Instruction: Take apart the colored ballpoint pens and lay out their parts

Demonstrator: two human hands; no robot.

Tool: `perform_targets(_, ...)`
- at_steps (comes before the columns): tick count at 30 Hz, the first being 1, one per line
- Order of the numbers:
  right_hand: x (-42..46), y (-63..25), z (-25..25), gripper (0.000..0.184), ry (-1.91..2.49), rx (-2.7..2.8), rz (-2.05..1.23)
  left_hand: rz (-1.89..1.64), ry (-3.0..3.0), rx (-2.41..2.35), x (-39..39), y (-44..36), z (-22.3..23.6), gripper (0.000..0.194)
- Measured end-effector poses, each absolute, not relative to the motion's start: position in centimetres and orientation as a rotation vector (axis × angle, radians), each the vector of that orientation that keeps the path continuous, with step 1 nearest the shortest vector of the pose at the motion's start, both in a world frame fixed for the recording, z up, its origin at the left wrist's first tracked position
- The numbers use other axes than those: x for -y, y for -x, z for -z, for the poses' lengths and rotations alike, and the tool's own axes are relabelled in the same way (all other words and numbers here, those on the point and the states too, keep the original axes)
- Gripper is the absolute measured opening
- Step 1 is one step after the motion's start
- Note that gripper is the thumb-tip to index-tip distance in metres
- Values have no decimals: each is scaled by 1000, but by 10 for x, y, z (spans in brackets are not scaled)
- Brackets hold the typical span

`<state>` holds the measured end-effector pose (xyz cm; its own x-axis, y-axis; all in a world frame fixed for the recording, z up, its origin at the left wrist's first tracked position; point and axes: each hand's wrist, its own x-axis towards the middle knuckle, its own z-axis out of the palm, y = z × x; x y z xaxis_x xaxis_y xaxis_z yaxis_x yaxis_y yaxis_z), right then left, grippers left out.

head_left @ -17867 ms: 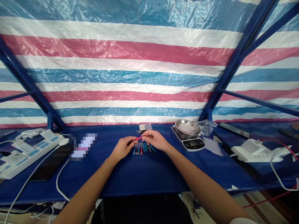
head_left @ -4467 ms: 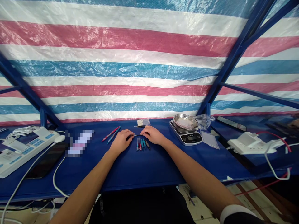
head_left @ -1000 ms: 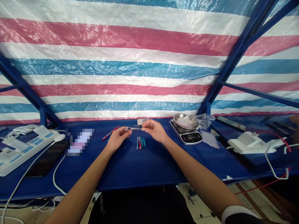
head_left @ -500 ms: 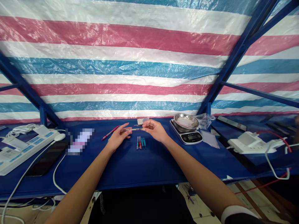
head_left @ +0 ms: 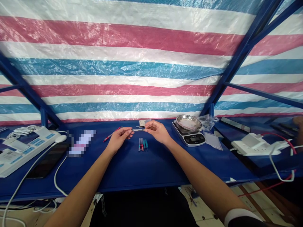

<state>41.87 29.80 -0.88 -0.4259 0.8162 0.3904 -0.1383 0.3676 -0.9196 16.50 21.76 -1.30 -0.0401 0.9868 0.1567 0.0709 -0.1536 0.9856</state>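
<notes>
A slim, partly clear pen [head_left: 138, 130] is held level above the table between both hands. My left hand [head_left: 118, 138] pinches its left end between thumb and fingers. My right hand [head_left: 157, 132] grips the right end with thumb and fingertips. Below them on the blue table lies a short row of pen barrel parts: a clear bluish one [head_left: 139, 145], a red one [head_left: 142, 145] and two teal ones [head_left: 145, 145]. A red pen [head_left: 109, 137] rests to the left, partly covered by my left hand. Behind my right hand, a small clear bag [head_left: 142, 123] is partly hidden.
A digital scale [head_left: 194, 139] with a steel bowl [head_left: 188, 122] stands to the right, with clear plastic bags [head_left: 213, 140] beside it. A white power strip [head_left: 30, 151], cables and a black phone [head_left: 47, 162] occupy the left. White adapters [head_left: 254, 145] sit far right.
Since the oldest frame, the row of pen parts has shrunk and pens were laid at left. Within the last second, my left fingers spread and closed again on the pen.
</notes>
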Motion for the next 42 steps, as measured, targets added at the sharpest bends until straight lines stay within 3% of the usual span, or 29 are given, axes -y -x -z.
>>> perform_targets(3, -298, -419, 8, 35, 627, 1653, -1238, -1352, -1355, -1180, -217, -165, 12, 77)
perform_targets(10, -295, -418, 5, 37, 621, 1654, -1218, -1335, -1383, -1224, -220, -164, 17, 51)
perform_targets(19, -294, -421, 2, 41, 659, 1716, -1285, -1390, -1439, -1259, -219, -163, 16, 52)
perform_targets(24, -291, -422, 1, 33, 661, 1759, -1263, -1363, -1427, -1248, -216, -164, 11, 54)
perform_targets(42, -291, -422, -5, 43, 803, 1636, -1305, -1384, -1512, -1249, -211, -167, 5, 48)
